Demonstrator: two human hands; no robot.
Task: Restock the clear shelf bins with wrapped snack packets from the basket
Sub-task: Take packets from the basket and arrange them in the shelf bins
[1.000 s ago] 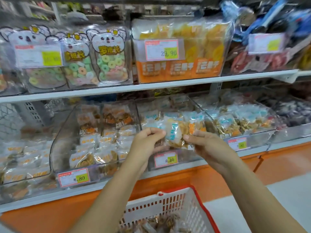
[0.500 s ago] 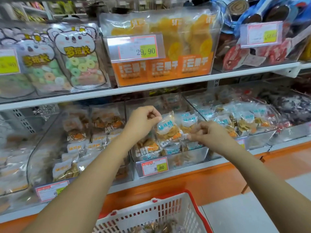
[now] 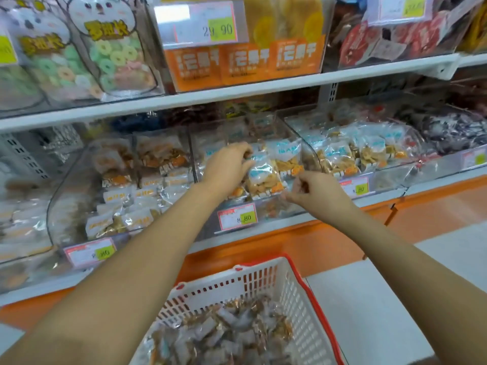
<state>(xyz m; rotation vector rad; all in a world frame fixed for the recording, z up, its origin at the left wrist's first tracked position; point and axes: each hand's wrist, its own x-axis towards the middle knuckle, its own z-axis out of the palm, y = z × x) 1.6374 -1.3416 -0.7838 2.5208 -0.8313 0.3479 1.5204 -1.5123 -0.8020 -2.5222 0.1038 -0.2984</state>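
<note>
Presently on record, one shelf bay, itemised.

1. Snack packet (image 3: pixel 263 176): clear wrapper, pale blue label at the top, golden pieces inside, an orange mark low on the front. Its lettering is too blurred to read. It stands upright at the front of the middle clear bin (image 3: pixel 279 210), just ahead of a second blue-labelled packet (image 3: pixel 287 156).
2. Left hand (image 3: pixel 229 164): fingers curled over the packet's upper left corner, gripping it.
3. Right hand (image 3: pixel 313 191): fingers curled at the packet's lower right corner. Whether they pinch the wrapper I cannot tell, since the film is blurred there.
4. Middle bin price tag (image 3: pixel 237 216): red border, yellow patch, reads "8.80".
5. Right bin tag (image 3: pixel 355 188): same style; ".80" is legible and the first figure is unclear.
6. Left bin tag (image 3: pixel 91 251): same style, figures smeared.
7. Upper shelf tag (image 3: pixel 210 30): reads "29.90", fixed to a clear bin of orange-fronted packs (image 3: pixel 242 64) printed with white Chinese characters.
8. Koala-shaped bags (image 3: pixel 110 48): upper shelf, left; yellow Chinese lettering over pastel ring sweets.
9. Basket (image 3: pixel 290 285): white lattice with a red rim, below the arms, holding a heap of wrapped packets (image 3: pixel 224 330).
</note>
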